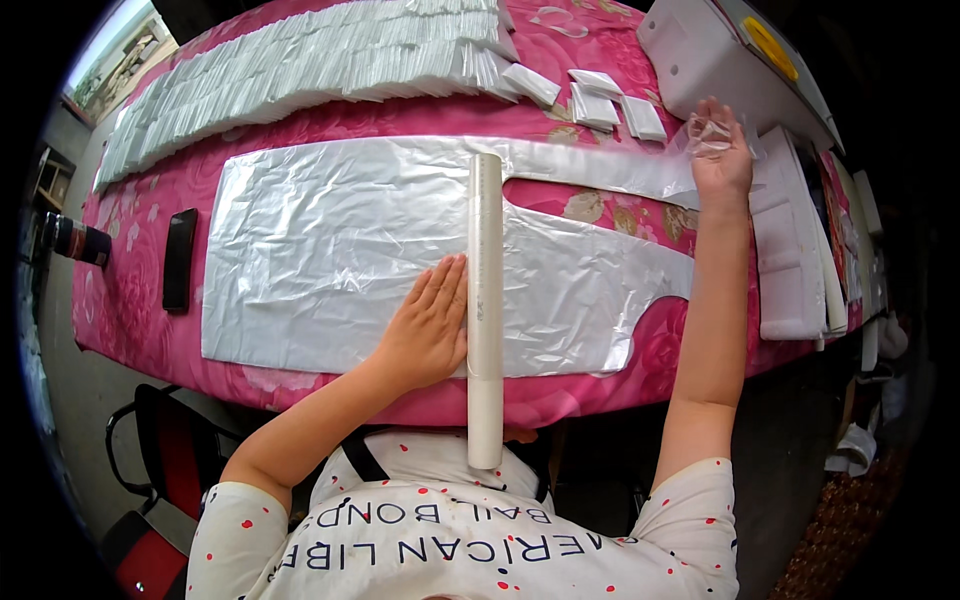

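A flat translucent plastic bag (330, 250) with handle cutouts lies spread across a pink flowered tablecloth (130, 300). A long white tube (485, 300) lies across the bag, one end jutting over the near table edge. My left hand (428, 325) rests flat on the bag, fingers together, pressed against the tube's left side. My right hand (720, 150) reaches to the far right and grips the bag's upper handle strip (600, 165), with crinkled clear plastic bunched at the fingers.
Long rows of folded white bags (300, 70) line the table's far side, with a few folded packets (600, 100) beside them. A black phone (178, 258) lies at the left. White machine parts (790, 250) stand at the right. A red chair (150, 450) sits below left.
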